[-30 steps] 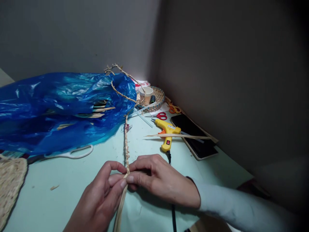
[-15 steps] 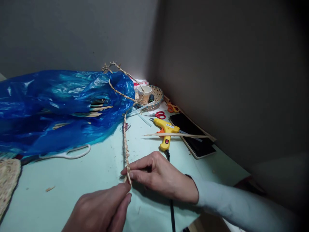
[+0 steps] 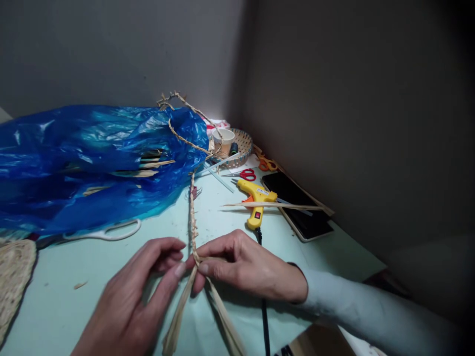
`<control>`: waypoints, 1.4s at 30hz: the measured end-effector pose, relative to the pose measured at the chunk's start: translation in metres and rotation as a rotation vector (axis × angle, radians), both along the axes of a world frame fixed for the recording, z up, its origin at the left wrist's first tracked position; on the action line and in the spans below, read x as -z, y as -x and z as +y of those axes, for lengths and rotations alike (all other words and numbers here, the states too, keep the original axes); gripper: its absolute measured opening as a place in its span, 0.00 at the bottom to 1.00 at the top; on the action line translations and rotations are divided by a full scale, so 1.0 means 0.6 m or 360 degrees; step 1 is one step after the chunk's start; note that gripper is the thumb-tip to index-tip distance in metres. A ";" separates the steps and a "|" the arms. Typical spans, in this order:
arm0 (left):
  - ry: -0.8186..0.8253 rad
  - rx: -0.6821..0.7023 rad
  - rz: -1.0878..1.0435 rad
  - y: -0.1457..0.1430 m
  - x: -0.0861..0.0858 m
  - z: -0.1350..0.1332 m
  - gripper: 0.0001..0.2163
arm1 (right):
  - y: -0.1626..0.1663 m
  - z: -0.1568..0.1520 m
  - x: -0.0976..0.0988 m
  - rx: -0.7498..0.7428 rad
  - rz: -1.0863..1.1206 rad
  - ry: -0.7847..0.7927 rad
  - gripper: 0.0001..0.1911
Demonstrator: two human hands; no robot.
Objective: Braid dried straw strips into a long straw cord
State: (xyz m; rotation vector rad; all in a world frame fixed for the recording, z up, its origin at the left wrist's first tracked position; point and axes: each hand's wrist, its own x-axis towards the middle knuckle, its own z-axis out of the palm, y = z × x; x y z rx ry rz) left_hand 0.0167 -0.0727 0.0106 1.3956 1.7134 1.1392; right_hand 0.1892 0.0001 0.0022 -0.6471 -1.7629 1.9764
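Note:
A long braided straw cord (image 3: 192,217) runs across the pale green table (image 3: 111,267) from the blue bag toward me. At its near end it splits into loose flat straw strips (image 3: 178,316) that spread toward the bottom edge. My right hand (image 3: 245,269) pinches the braid's end between thumb and fingers. My left hand (image 3: 137,301) is beside it, its thumb and fingers closed on a strip just left of the braid's end. The two hands almost touch at the braid.
A blue plastic bag (image 3: 81,163) with straw strips fills the back left. A yellow glue gun (image 3: 256,202), red scissors (image 3: 247,174), a dark phone (image 3: 297,202), a small basket (image 3: 243,143) with a cup (image 3: 223,138) lie at the back right. A woven mat (image 3: 13,277) is at the left edge.
My left hand came back up to the braid's end after dropping low. The loose strips are now spread apart below the hands. My right hand stayed pinched on the braid.

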 end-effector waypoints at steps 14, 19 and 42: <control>0.0719 0.0152 -0.0663 -0.001 0.035 0.009 0.18 | -0.023 -0.027 -0.009 0.0176 -0.0690 -0.1181 0.12; 0.0660 0.0190 -0.0702 0.004 0.041 0.009 0.12 | -0.024 -0.068 0.007 0.0523 -0.0645 -0.1660 0.14; 0.0555 0.0391 -0.0962 0.010 0.025 -0.001 0.17 | 0.014 -0.038 -0.005 0.0326 -0.0529 -0.0627 0.16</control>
